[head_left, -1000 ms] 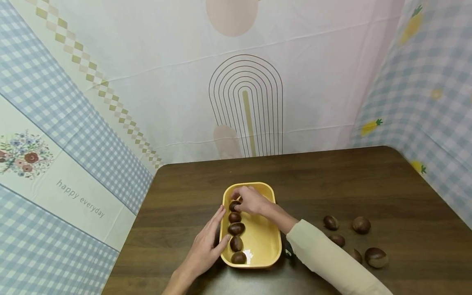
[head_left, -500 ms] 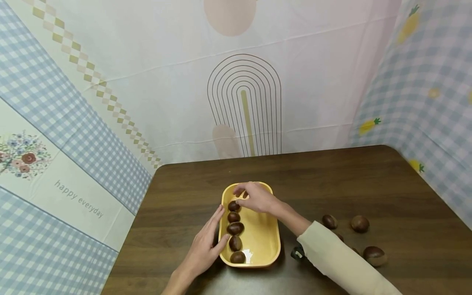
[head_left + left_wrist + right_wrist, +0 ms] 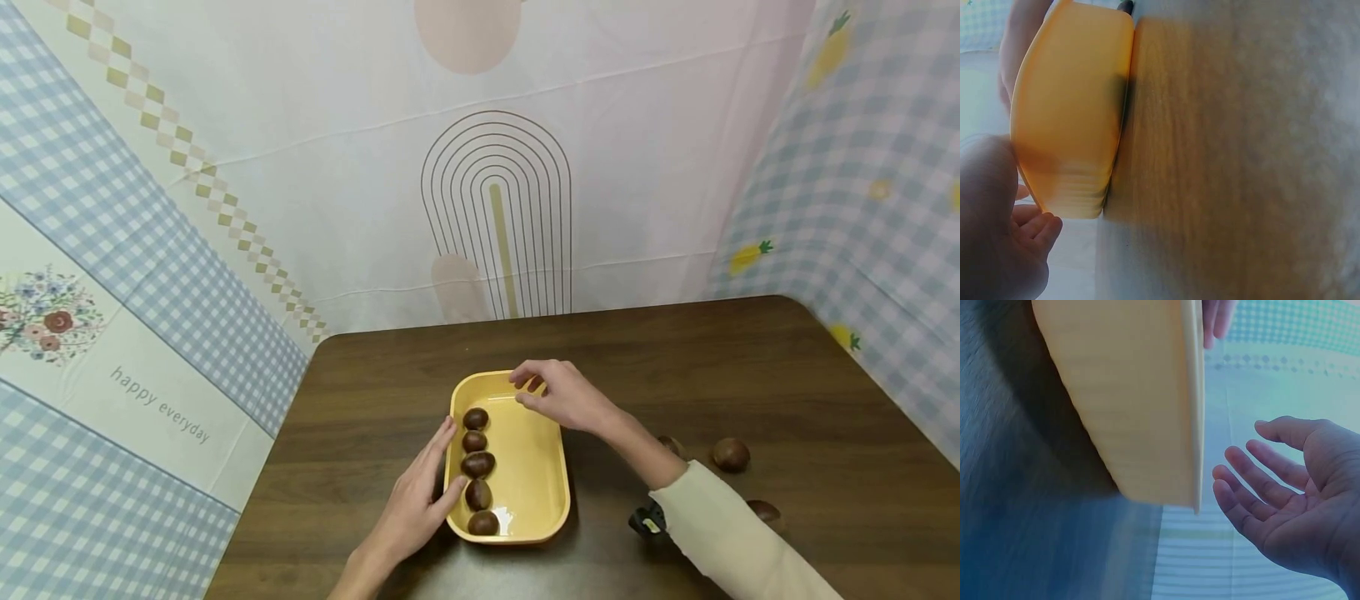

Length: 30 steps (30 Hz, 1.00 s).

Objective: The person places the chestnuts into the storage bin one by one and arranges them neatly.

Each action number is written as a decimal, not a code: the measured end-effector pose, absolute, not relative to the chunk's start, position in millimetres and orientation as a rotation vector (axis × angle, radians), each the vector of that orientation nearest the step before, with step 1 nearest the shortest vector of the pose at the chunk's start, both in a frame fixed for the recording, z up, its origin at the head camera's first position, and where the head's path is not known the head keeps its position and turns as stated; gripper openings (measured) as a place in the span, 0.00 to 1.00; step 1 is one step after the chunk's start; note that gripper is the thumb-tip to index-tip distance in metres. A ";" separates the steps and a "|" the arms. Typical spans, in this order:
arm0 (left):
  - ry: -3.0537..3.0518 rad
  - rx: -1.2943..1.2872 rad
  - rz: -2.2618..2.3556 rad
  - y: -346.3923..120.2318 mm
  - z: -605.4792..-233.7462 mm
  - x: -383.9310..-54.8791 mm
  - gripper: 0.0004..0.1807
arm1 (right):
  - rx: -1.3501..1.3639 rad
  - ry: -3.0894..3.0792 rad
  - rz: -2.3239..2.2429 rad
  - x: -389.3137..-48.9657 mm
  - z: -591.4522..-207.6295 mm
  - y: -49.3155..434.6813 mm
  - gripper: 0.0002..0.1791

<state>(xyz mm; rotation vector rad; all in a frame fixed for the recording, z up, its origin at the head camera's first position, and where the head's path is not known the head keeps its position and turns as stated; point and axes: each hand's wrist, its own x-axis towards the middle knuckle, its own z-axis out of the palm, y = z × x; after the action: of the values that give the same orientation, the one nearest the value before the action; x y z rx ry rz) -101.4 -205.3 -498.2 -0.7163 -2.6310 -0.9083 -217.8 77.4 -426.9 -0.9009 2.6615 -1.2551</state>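
Yellow in colour, the tray point(image 3: 528, 467) is set on the brown desk point(image 3: 375, 383), with five chestnuts point(image 3: 477, 465) lined up inside it along the left wall. Its left rim is touched by the extended fingers and thumb of the left hand point(image 3: 416, 496), whose grip is unclenched. The right hand point(image 3: 566, 398) is held above the far right corner of the tray, its grip released, its fingers loosely bent and nothing grasped. To the right, loose chestnuts point(image 3: 731, 455) are scattered on the desk (some partly covered by the right arm in its pale sleeve point(image 3: 738, 533)), and a patterned cloth point(image 3: 637, 167) is seen behind
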 end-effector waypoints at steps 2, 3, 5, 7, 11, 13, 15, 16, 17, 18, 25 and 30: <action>-2.630 -0.719 -0.904 -205.2 -498.1 -101.7 0.42 | -0.880 2.666 -1.264 -217.1 -426.0 86.6 0.12; -2.629 -0.722 -0.901 -205.1 -498.2 -101.8 0.42 | -0.868 2.668 -1.265 -216.3 -425.9 91.4 0.12; -2.629 -0.724 -0.897 -204.8 -498.4 -102.0 0.42 | -0.863 2.668 -1.268 -215.4 -427.1 102.6 0.12; -2.625 -0.729 -0.887 -204.3 -498.4 -102.2 0.42 | -0.842 2.668 -1.275 -213.5 -429.4 114.6 0.13; -2.622 -0.731 -0.886 -203.5 -498.5 -102.4 0.42 | -0.790 2.687 -1.261 -207.4 -435.9 141.1 0.13; -2.622 -0.731 -0.893 -203.4 -498.4 -102.5 0.42 | -0.762 2.693 -1.251 -203.3 -439.3 154.9 0.13; -2.627 -0.728 -0.904 -203.4 -498.3 -102.5 0.42 | -0.750 2.696 -1.240 -199.3 -442.8 168.2 0.13; -2.626 -0.728 -0.905 -203.5 -498.2 -102.5 0.42 | -0.739 2.698 -1.232 -197.0 -444.2 174.4 0.13; -2.629 -0.726 -0.907 -203.7 -498.3 -102.5 0.42 | -0.734 2.704 -1.221 -194.9 -445.3 180.4 0.13; -2.629 -0.725 -0.900 -203.8 -498.3 -102.3 0.42 | -0.727 2.709 -1.212 -192.7 -446.3 186.4 0.13; -2.644 -0.714 -0.916 -205.1 -497.8 -101.0 0.42 | -0.650 2.802 -1.171 -184.1 -447.6 226.9 0.14; -2.648 -0.712 -0.915 -205.0 -498.0 -100.3 0.42 | -0.590 2.854 -1.152 -185.5 -453.5 254.3 0.14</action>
<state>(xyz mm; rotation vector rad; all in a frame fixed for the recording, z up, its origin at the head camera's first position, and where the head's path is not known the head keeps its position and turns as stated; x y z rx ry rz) -100.3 -205.0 -498.0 -0.7125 -2.6482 -0.9150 -185.5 254.3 -453.5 -0.5902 2.8537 -1.1518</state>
